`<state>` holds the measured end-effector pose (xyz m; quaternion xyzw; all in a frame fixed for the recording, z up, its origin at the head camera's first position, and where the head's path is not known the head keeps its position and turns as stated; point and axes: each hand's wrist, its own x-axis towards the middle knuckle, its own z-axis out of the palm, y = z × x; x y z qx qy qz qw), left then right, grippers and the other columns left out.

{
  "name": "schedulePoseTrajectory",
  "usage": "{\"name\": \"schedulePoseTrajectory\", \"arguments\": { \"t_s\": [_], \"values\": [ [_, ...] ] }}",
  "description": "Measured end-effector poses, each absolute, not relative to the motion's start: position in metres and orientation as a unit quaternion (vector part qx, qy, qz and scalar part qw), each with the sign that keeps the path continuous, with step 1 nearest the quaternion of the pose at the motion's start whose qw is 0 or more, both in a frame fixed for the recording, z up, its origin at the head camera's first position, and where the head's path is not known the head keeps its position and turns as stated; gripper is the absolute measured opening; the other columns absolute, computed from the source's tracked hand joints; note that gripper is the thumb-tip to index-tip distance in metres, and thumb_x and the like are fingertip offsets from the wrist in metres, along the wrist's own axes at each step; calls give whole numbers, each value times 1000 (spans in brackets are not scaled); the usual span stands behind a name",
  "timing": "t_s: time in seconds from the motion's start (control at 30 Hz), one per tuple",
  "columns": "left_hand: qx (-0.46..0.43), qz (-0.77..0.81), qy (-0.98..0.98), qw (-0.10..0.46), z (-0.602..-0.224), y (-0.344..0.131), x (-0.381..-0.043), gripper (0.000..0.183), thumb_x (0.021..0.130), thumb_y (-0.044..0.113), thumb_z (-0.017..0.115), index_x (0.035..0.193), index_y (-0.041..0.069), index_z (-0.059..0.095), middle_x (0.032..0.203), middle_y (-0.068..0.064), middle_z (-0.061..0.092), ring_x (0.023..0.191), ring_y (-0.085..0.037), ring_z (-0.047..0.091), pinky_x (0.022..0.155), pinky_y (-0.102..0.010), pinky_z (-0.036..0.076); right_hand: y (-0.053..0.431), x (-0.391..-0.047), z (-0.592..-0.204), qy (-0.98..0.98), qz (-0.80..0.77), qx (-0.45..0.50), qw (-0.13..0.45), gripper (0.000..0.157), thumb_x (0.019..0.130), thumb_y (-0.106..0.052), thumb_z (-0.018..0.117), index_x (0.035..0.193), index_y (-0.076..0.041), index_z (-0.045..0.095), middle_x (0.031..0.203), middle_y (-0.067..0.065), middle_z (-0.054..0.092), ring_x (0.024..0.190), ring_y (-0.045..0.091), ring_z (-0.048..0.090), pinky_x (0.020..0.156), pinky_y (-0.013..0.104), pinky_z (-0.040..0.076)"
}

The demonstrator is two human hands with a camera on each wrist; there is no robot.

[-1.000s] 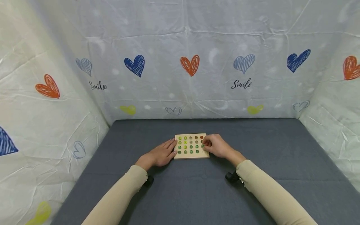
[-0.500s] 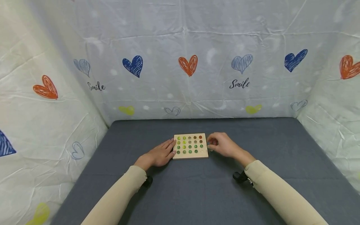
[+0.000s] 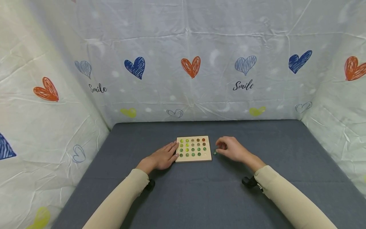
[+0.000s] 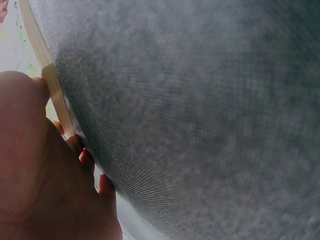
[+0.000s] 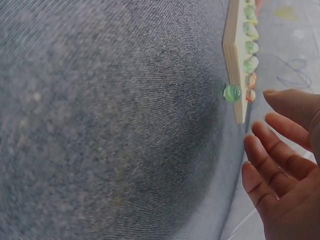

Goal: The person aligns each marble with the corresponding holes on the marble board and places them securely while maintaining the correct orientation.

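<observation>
A light wooden board (image 3: 196,159) with rows of glass marbles lies on the table; yellow, green, amber and red marbles sit in its holes, and the hole at its near right corner holds none. Fingers and thumb of my left hand (image 3: 160,157) rest along the board's left edge. On the cloth just off the board's right side is a loose green marble (image 3: 214,153), also seen as a green marble (image 5: 232,93) in the right wrist view. My right hand (image 3: 232,149) hovers to the right of that marble, fingers loosely bent and holding nothing.
Dark grey cloth (image 3: 183,194) covers the table. Behind it and at both sides hangs a pale curtain (image 3: 160,38) printed with hearts. Each wrist carries a black camera, such as the right camera (image 3: 249,182).
My right hand has drawn away from the board to the right and let go of the green marble, which now lies on the cloth. My left hand keeps its place.
</observation>
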<state>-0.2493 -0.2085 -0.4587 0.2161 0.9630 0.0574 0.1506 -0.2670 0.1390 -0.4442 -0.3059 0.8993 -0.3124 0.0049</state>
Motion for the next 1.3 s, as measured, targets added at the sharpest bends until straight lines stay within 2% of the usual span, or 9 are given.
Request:
{"name": "schedulePoseTrajectory", "arguments": {
  "t_s": [0.43, 0.67, 1.3],
  "values": [
    [218, 58, 963, 150, -457, -208, -248, 64, 113, 43, 27, 166, 9, 11, 172, -12, 9, 158, -30, 10, 127, -49, 16, 142, -266, -452, 895, -321, -307, 41, 23, 93, -10, 77, 113, -1, 72, 93, 3, 68, 81, 11, 61, 72, 31, 53],
    [214, 59, 963, 151, -456, -207, -248, 65, 113, 44, 26, 166, 10, 11, 172, -11, 9, 158, -29, 9, 127, -49, 16, 139, -266, -455, 893, -321, -314, 46, 24, 93, -10, 77, 113, 1, 72, 95, 7, 70, 82, 13, 62, 74, 33, 54],
    [213, 57, 963, 154, -459, -209, -250, 65, 113, 44, 26, 166, 10, 10, 172, -11, 8, 158, -29, 9, 127, -48, 16, 129, -269, -457, 901, -323, -283, 62, 20, 92, -9, 77, 110, 1, 73, 90, 2, 68, 79, 11, 61, 73, 33, 54]
  ]
}}
